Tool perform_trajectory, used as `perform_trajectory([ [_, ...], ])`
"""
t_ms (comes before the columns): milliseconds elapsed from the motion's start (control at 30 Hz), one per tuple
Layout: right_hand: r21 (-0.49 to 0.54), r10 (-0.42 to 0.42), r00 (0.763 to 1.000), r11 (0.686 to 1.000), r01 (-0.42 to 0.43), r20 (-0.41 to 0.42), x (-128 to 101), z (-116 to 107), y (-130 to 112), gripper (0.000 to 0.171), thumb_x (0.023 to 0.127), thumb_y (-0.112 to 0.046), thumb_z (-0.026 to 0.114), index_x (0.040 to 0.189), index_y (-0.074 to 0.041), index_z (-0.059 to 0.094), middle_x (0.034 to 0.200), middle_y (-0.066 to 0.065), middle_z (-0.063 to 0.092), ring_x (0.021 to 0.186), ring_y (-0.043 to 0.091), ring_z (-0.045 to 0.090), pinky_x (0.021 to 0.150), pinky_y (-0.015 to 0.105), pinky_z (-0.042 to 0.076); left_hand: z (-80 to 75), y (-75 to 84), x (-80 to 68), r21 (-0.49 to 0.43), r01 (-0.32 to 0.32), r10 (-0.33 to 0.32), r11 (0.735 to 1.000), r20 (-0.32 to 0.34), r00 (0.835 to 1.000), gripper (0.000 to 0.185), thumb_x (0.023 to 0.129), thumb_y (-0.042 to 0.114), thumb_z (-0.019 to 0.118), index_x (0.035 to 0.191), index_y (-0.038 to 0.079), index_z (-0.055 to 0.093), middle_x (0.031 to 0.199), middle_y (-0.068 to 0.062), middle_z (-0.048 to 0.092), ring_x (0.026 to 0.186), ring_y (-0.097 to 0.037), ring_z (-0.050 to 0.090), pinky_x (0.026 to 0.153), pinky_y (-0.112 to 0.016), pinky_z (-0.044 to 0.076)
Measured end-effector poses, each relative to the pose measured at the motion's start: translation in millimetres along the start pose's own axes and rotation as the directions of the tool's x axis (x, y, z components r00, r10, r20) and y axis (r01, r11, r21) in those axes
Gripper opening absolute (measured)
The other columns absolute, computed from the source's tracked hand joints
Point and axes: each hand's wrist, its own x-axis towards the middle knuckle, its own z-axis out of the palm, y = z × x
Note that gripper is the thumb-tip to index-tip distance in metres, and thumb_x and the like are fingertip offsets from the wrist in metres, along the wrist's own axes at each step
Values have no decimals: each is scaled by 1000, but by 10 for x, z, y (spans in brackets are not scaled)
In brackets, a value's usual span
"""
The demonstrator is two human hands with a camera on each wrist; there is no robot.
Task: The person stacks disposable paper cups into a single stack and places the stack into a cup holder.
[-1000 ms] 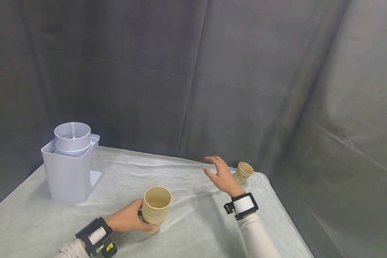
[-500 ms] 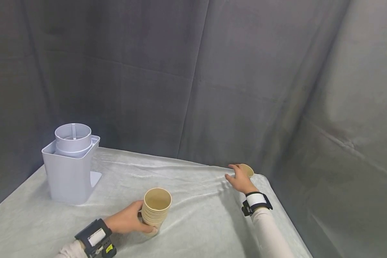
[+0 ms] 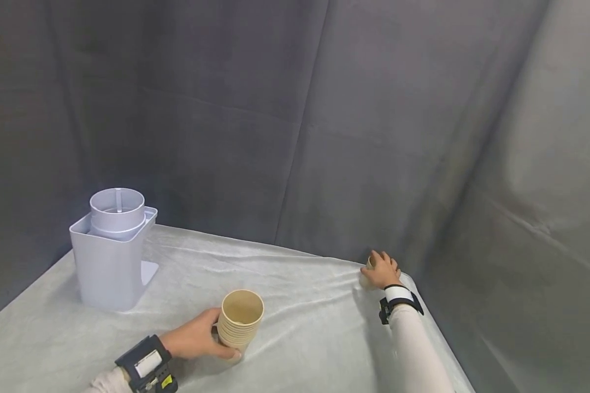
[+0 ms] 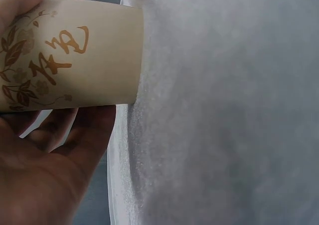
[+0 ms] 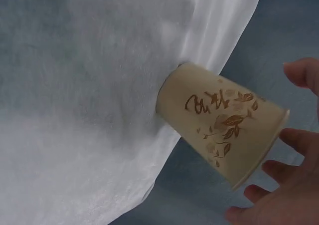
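A stack of tan paper cups point(image 3: 241, 319) stands on the white-covered table point(image 3: 300, 349) near its front. My left hand point(image 3: 194, 341) grips the stack low on its side; the left wrist view shows the printed bottom cup point(image 4: 75, 55) against my palm. A single tan cup point(image 5: 219, 120) with brown leaf print stands at the table's far right corner. My right hand point(image 3: 383, 270) reaches over it and hides most of it in the head view. In the right wrist view my fingers point(image 5: 299, 140) and thumb spread around its rim, with gaps still showing.
A pale grey plastic cup dispenser point(image 3: 110, 256) with a round tube on top stands at the back left. Dark grey curtain point(image 3: 324, 136) closes in the back and right sides. The table's right edge point(image 3: 437, 338) runs just beside my right forearm.
My right hand has travelled right and away from me to the single cup at the corner and now covers it. My left hand has kept hold of the stack.
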Motion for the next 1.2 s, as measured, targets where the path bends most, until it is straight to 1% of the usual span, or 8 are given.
perform_trajectory([
  [133,4,56,998,998,-57,35,34,20,108,76,96,-33,56,158,-1,26,162,34,12,146,59,8,114,77,10,44,-4,-7,9,9,-9,1000,5,1000,62,76,27,90,128,10,61,122,1,68,118,-18,62,103,-28,46],
  [267,11,80,996,997,-81,40,6,35,172,71,98,-29,54,156,1,28,160,37,16,144,62,14,114,75,19,85,-3,-4,-13,12,-12,1000,22,1000,64,77,26,89,131,10,60,125,0,67,119,-18,62,104,-30,47],
  [367,11,66,998,998,-66,18,-31,23,198,63,101,-23,53,154,4,31,155,40,23,139,63,24,112,72,29,98,7,10,-41,15,-14,999,35,999,66,77,24,89,133,10,58,127,-1,65,121,-20,61,105,-32,46],
  [433,7,56,998,998,-56,0,-41,19,193,59,102,-20,52,152,5,33,152,40,26,135,62,28,110,69,32,94,14,13,-34,16,-15,999,32,999,65,77,25,89,132,11,59,125,0,66,120,-19,61,105,-31,45],
  [633,1,52,998,999,-52,-31,-33,18,173,57,101,-20,55,150,5,36,147,41,31,131,59,31,107,67,35,86,27,4,2,5,-5,1000,23,1000,62,77,29,89,130,13,61,123,4,68,119,-15,61,106,-30,43],
  [933,27,50,998,998,-49,-36,-25,-10,127,58,98,-21,61,145,6,39,139,40,34,128,55,31,103,67,38,61,8,14,-21,12,-11,1000,18,1000,67,77,27,89,133,8,58,126,-2,66,121,-26,61,106,-32,46],
  [1033,32,50,998,998,-48,-43,-14,-10,118,58,96,-22,63,143,5,41,136,38,37,127,53,33,101,66,40,55,-15,21,-30,-2,2,1000,21,1000,66,77,26,89,132,9,59,126,-1,67,121,-23,61,105,-29,46],
  [1200,53,-2,997,999,6,-83,-8,-1,38,50,91,-22,68,131,5,54,130,35,49,126,55,41,101,65,41,52,-38,26,-48,-15,16,999,28,999,64,77,25,89,132,10,60,125,-1,67,119,-16,61,104,-25,45],
])
